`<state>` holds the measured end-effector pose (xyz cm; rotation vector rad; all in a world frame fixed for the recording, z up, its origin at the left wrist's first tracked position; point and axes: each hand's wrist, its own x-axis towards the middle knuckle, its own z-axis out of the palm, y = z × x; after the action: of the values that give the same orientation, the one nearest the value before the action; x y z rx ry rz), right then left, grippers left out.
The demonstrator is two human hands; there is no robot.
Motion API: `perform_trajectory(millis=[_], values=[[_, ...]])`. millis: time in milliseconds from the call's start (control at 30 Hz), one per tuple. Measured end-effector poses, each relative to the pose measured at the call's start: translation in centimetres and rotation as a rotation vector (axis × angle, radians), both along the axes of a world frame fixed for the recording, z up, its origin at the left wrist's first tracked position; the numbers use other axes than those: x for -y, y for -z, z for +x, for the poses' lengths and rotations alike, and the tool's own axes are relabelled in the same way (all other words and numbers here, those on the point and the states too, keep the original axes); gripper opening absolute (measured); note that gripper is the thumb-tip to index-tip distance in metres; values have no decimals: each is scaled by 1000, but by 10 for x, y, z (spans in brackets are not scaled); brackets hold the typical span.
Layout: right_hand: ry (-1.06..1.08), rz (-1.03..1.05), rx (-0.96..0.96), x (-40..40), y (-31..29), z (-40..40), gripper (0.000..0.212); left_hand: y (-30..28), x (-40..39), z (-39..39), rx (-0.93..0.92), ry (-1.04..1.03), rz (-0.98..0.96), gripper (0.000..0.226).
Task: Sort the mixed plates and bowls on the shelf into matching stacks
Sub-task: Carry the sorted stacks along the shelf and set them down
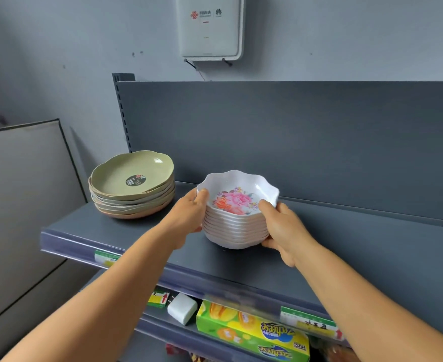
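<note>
Head view: both hands, left (189,215) and right (284,227), grip the bowl stack (237,226), hiding its sides.

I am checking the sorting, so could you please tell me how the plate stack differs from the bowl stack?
The plate stack is shallow, in muted green and tan, with a dark sticker on top; the bowl stack is deeper, white, with a flower print inside. The plate stack stands untouched at the shelf's left end; the left hand and right hand grip the bowl stack. Both have wavy rims.
</note>
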<state>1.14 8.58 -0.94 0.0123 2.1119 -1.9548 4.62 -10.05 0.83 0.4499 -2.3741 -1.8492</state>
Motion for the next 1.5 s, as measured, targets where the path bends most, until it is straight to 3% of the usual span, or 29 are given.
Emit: perform_trajectory(millis=[167,333,467,767,933,1133,1300,1500], values=[[6,7,-12,28,1,-1,33,5,24,-1,15,22,7,47],[15,30,-26,45,3,-4,62,7,36,-7,8,23,-21,58],[38,37,-37,50,3,-5,52,4,38,-13,12,29,-49,54],[71,63,-27,53,0,-13,60,12,45,-45,80,59,-160,60],[62,115,-22,51,-5,-12,41,-2,37,-35,72,6,-219,48],[24,342,-103,41,-19,0,49,-22,20,-22,41,-64,-642,37],[-47,625,-287,17,-29,18,44,-33,3,-11,-44,34,-1050,34],[-103,971,-444,-40,-34,42,60,-34,-62,9,-158,253,-1231,43]])
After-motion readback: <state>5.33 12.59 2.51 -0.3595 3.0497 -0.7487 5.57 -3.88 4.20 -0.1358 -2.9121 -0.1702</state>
